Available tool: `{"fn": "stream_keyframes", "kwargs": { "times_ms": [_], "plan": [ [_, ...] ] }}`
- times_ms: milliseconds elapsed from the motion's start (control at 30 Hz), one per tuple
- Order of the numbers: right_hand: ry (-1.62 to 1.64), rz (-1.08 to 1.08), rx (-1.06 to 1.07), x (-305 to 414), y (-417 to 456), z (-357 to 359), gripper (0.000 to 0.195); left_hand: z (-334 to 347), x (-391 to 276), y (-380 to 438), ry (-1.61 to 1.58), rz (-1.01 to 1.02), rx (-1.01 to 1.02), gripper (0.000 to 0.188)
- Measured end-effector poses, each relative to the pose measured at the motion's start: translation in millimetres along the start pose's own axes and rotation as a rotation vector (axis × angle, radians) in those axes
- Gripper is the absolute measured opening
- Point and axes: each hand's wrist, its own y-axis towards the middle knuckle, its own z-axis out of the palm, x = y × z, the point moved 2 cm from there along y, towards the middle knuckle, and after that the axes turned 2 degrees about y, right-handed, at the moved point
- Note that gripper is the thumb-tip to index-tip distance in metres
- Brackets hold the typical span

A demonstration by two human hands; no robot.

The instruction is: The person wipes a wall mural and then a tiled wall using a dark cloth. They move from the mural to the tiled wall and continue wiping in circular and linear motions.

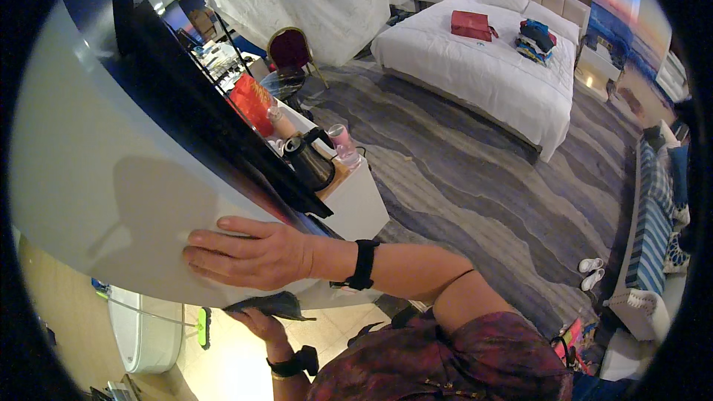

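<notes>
My right hand [250,253] lies flat against a smooth white wall panel [61,150], fingers stretched out. It holds nothing that I can see, and a black band circles its wrist. Lower down, near the panel's bottom edge, my left hand [259,324] grips a dark cloth [273,305]; part of its fingers is hidden. A black device is strapped to the left wrist. Just above my right hand runs the black edge of a wall-mounted television [223,122]. A shadow falls on the panel beside my right hand.
Beyond the television, a white cabinet [359,206] bears an electric kettle [309,161], a pink bottle [344,147] and a red bag [250,103]. A green mop [204,328] leans by a white bathtub [146,328]. A bed [473,83], sofa [649,223] and white shoes [591,273] stand farther off.
</notes>
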Motion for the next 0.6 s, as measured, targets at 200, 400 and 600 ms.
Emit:
{"fn": "stream_keyframes", "kwargs": {
  "times_ms": [200,400,600],
  "plan": [
    [-0.031,0.006,0.011,1.6,-2.4,2.2,0.044,0.2,-53.1,40.7,0.061,0.168,-0.074,0.070],
    [-0.034,0.031,-0.019,3.9,4.2,-2.1,0.030,-14.0,10.5,34.7,-0.193,-0.016,0.019,0.062],
    [-0.077,0.028,-0.005,7.3,-0.4,3.3,0.038,-25.1,72.5,9.8,0.032,-0.004,0.288,0.055]
  ]
}}
